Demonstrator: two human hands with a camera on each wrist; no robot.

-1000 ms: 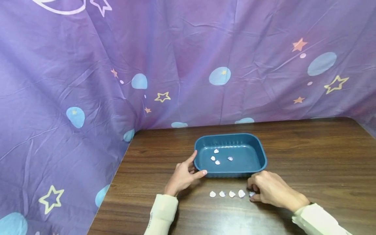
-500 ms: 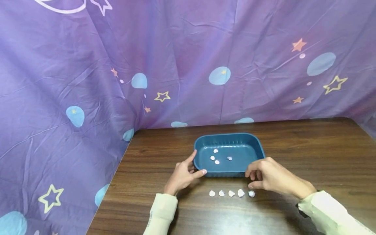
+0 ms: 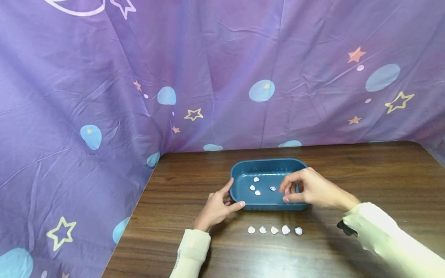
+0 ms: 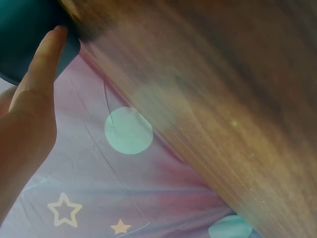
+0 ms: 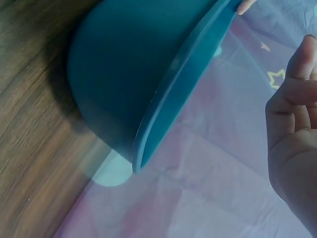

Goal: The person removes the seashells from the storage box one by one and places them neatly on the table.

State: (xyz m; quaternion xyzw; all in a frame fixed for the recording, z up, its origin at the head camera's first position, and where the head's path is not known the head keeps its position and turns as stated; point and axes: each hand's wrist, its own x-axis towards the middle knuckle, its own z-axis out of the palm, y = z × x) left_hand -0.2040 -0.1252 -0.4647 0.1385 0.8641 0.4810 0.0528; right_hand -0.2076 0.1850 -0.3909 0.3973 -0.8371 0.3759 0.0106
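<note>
The blue plastic basin stands on the table with several small whitish seashells on its floor. My left hand rests at its near left corner, thumb and index finger fairly straight against the outside. One straight finger lies along the basin wall in the left wrist view. Above the basin's right part hovers my right hand. Its fingers are loosely bent, thumb apart from them, and nothing shows between. A purplish shell lies just left of those fingertips. In front of the basin, several more shells form a row.
Brown wood-grain table extends to both sides of the basin. A purple cloth with stars and blue spots hangs behind and to the left. The basin's right end is partly hidden by the right hand.
My right hand has let go of the rightmost shell in the row, risen, and moved forward over the basin. The left hand stays at the corner.
</note>
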